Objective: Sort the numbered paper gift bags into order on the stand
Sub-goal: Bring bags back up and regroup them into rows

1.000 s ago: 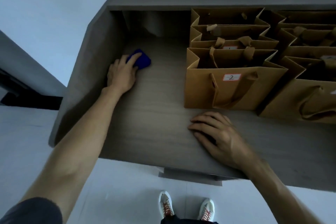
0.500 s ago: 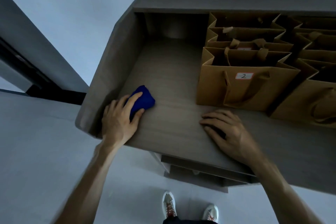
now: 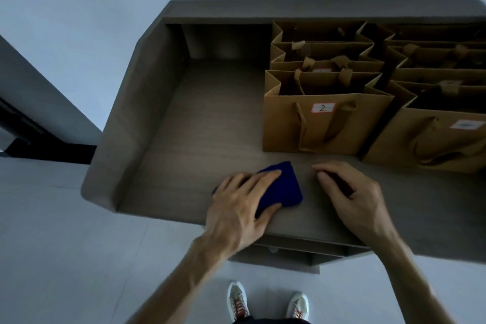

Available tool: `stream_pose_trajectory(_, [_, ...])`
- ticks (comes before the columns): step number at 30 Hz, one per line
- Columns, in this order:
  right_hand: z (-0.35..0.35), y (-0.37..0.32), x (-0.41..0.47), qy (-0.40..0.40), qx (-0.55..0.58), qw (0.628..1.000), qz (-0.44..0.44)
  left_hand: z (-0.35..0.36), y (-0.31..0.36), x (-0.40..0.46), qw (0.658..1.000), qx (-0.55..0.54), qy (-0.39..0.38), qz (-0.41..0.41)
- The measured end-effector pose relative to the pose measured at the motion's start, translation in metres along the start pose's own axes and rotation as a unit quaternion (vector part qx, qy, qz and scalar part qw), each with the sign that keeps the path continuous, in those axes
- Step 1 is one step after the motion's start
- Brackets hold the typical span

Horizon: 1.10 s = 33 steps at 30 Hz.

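Brown paper gift bags stand in two rows at the right of the grey stand (image 3: 197,118). The front bag of the left row (image 3: 323,129) has a white label reading 2. The front bag of the right row (image 3: 431,139) carries a label that I cannot read. Several more bags stand behind them, their labels mostly hidden. My left hand (image 3: 236,208) presses flat on a blue cloth (image 3: 286,187) near the stand's front edge. Just right of the cloth, my right hand (image 3: 355,197) rests on the stand with its fingers loosely curled, holding nothing.
The stand has a raised left wall (image 3: 123,126) and a back wall. Its left half holds only the cloth. A drawer front shows below the front edge. My shoes (image 3: 268,300) are on the pale floor below.
My left hand has dragged the blue cloth from the back left corner, along the left side, to the front middle. My right hand has stayed in front of bag 2.
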State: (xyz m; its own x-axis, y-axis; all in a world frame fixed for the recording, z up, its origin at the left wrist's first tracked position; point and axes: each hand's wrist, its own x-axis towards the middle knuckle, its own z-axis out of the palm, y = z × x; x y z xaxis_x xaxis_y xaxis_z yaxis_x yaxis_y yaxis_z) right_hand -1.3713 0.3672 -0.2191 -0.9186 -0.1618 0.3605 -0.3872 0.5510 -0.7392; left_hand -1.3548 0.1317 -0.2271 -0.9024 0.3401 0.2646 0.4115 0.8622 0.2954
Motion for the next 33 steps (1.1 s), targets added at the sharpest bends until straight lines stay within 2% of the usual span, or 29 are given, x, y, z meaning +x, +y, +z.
stream_pose_trajectory(6, [-0.017,0.006,-0.014,-0.004,-0.004,1.000,0.029,0.018,0.041,0.027,0.995,-0.059,-0.033,0.070])
stream_pose_trajectory(11, [-0.017,0.012,-0.025,-0.165,-0.115,0.980,-0.005,0.014,0.011,0.018,0.988,-0.116,-0.079,0.062])
stream_pose_trajectory(15, [-0.016,0.013,-0.024,-0.130,-0.165,0.977,-0.027,0.008,-0.004,0.010,0.985,-0.109,-0.116,0.061])
stream_pose_trajectory(18, [-0.018,0.010,-0.022,-0.144,-0.164,0.975,-0.045,-0.001,-0.010,0.013,0.976,-0.114,-0.164,0.083])
stream_pose_trajectory(23, [-0.035,-0.004,-0.013,-0.224,-0.107,0.969,-0.007,-0.014,-0.012,0.024,0.955,-0.142,-0.244,0.095])
stream_pose_trajectory(25, [-0.049,-0.014,0.001,-0.245,-0.093,0.965,-0.012,-0.037,-0.021,0.030,0.937,-0.169,-0.264,0.155])
stream_pose_trajectory(27, [-0.070,-0.034,0.023,-0.259,-0.085,0.962,-0.023,-0.068,-0.022,0.060,0.946,-0.141,-0.236,0.170])
stream_pose_trajectory(29, [-0.094,-0.056,0.051,-0.214,-0.091,0.969,-0.079,-0.105,-0.017,0.091,0.955,-0.126,-0.197,0.185])
stream_pose_trajectory(33, [-0.131,-0.084,0.124,-0.133,-0.133,0.969,-0.158,-0.159,-0.010,0.152,0.955,-0.085,-0.044,0.283])
